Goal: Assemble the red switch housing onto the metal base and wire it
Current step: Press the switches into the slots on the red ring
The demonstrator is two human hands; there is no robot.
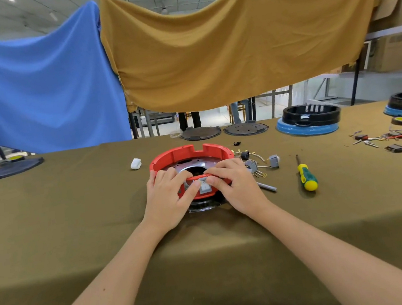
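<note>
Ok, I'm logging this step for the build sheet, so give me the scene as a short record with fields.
surface: table with olive cloth
workpiece: red housing over metal base
left hand: grips housing's near rim, thumb on grey switch
right hand: grips near rim, thumb by switch
tool: screwdriver, lying right, untouched
spare parts: wired switches right of housing

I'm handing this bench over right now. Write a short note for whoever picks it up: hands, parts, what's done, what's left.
Left hand and right hand both grip the near rim of the red housing, thumbs at the grey switch set in its front.
The housing sits over the metal base on the table.
Loose grey connectors with wires lie just right of it; screwdriver further right.
Done: housing on the base, switch in its slot.
Left: seating cannot be confirmed; wiring not yet started.
</note>
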